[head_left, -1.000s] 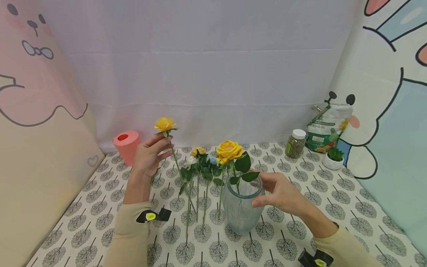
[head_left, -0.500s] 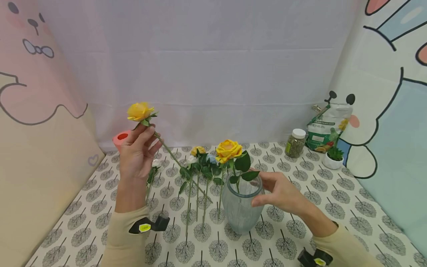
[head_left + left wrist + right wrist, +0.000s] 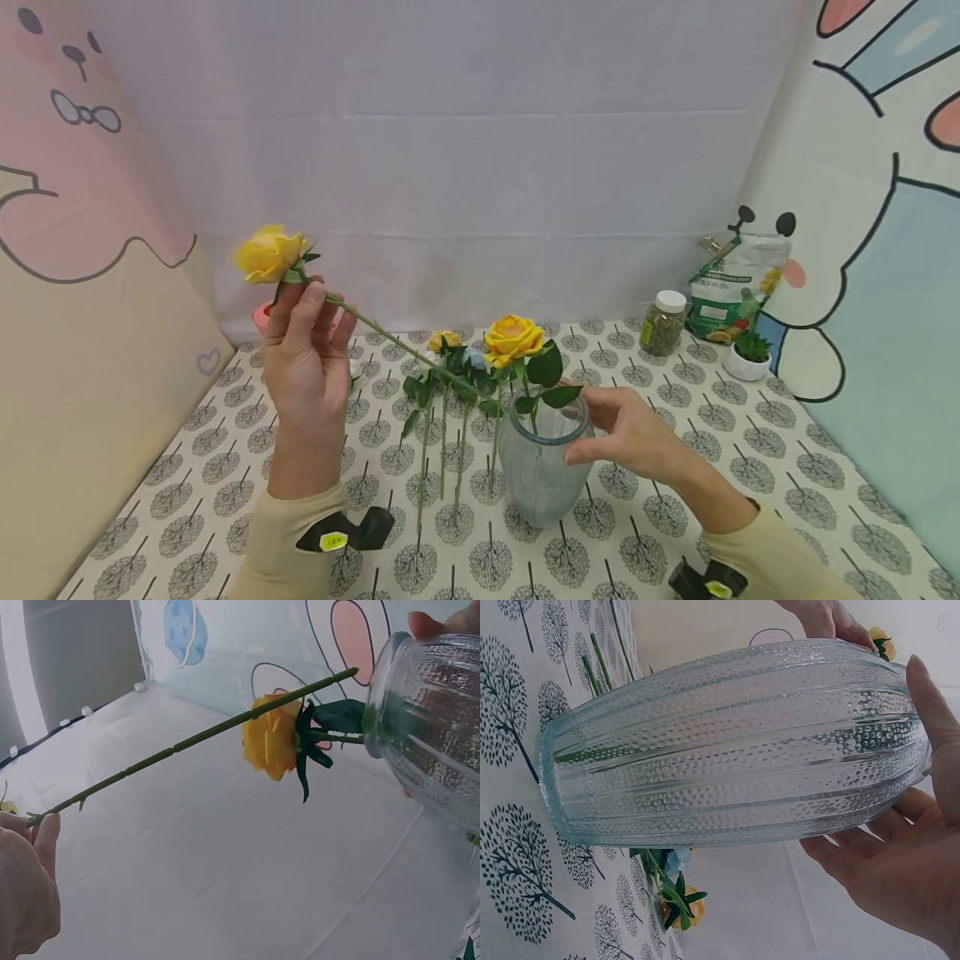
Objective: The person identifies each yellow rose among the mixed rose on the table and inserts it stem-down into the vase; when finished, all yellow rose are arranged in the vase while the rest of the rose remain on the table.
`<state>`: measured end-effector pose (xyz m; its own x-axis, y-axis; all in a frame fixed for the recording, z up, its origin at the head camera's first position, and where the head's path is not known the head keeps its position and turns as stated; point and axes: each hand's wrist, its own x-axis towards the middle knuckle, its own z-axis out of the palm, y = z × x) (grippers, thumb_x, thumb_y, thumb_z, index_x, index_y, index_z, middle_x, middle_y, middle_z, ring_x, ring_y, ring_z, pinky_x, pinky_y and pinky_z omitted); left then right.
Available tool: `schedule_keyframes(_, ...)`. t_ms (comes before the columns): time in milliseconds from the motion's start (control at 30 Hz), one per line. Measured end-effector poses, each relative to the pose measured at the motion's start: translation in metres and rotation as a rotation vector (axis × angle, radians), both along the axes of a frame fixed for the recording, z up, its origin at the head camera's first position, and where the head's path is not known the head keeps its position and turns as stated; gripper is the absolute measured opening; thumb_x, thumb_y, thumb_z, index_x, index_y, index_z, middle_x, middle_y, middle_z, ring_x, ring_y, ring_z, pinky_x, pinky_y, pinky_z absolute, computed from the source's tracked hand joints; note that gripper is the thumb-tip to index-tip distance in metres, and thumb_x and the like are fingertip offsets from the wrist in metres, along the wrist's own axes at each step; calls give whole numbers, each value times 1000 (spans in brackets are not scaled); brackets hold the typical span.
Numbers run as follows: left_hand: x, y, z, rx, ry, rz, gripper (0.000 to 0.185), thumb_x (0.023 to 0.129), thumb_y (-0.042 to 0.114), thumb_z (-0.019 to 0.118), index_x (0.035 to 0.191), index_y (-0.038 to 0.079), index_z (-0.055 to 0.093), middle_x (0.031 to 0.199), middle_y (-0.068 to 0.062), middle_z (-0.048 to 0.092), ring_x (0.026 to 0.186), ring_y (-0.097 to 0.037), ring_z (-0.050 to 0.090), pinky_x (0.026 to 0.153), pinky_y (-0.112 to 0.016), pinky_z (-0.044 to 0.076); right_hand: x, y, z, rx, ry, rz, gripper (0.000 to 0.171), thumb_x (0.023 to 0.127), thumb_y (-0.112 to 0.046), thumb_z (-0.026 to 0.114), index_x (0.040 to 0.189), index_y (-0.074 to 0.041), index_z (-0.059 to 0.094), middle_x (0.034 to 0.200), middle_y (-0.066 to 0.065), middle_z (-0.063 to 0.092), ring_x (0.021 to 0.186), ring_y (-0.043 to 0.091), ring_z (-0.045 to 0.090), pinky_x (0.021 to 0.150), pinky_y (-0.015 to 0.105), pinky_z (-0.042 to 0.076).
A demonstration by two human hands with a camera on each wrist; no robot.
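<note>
The left hand (image 3: 303, 358) is raised above the table (image 3: 750, 450), pinching a yellow rose (image 3: 270, 254) by its stem just under the bloom — the stem slants down to the right, its cut end close to the vase (image 3: 540, 467) rim. The right hand (image 3: 633, 433) grips the vase near its neck, fingers curled round the glass. The vase stands upright on the tree-patterned cloth, with another rose (image 3: 513, 337) already in it. More flowers (image 3: 450, 392) lie on the cloth just left of the vase. Behind, well apart, sit a pink roll (image 3: 262, 315), a jar (image 3: 663, 323), a pouch (image 3: 731, 292) and a small plant (image 3: 750, 354).
</note>
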<state>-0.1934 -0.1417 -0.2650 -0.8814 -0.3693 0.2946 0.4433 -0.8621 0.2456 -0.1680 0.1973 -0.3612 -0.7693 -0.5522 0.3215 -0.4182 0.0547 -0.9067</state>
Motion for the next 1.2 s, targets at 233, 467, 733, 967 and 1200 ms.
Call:
schedule_keyframes(233, 5, 19, -7, -123, 51, 13, 20, 85, -15, 70, 98, -2, 77, 94, -15, 73, 71, -22, 71, 60, -35, 61, -1, -1, -1, -9, -2, 8, 72, 80, -12, 84, 141, 7, 50, 150, 22, 44, 128, 13, 54, 104, 32, 46)
schedule_keyframes(467, 8, 29, -11, -203, 82, 17, 19, 85, -14, 71, 98, -2, 77, 94, -14, 72, 74, -21, 68, 66, -36, 62, -1, -1, -1, -7, 0, 13, 67, 81, -12, 84, 138, 5, 54, 152, 22, 41, 132, 18, 51, 107, 29, 42)
schedule_keyframes(733, 10, 41, -17, -327, 221, 52, 21, 87, -15, 68, 101, -2, 78, 95, -13, 73, 78, -22, 69, 70, -38, 62, -1, 1, -1, 18, 12, -21, 62, 81, -12, 84, 135, 4, 58, 151, 27, 39, 134, 32, 48, 106, 24, 41)
schedule_keyframes(967, 11, 56, -26, -418, 286, 95, 26, 89, -17, 64, 103, -1, 77, 102, -13, 73, 84, -20, 70, 72, -37, 62, -2, 1, -2, 8, 10, -11, 66, 81, -16, 85, 136, 5, 57, 152, 28, 37, 135, 40, 43, 108, 28, 40)
schedule_keyframes(1200, 9, 70, -37, -477, 299, 76, 33, 89, -17, 62, 107, 6, 78, 103, -10, 75, 88, -20, 71, 73, -36, 61, -2, 1, -1, 7, -1, -10, 83, 81, -22, 85, 143, 12, 42, 149, 33, 37, 127, 46, 51, 101, 31, 48)
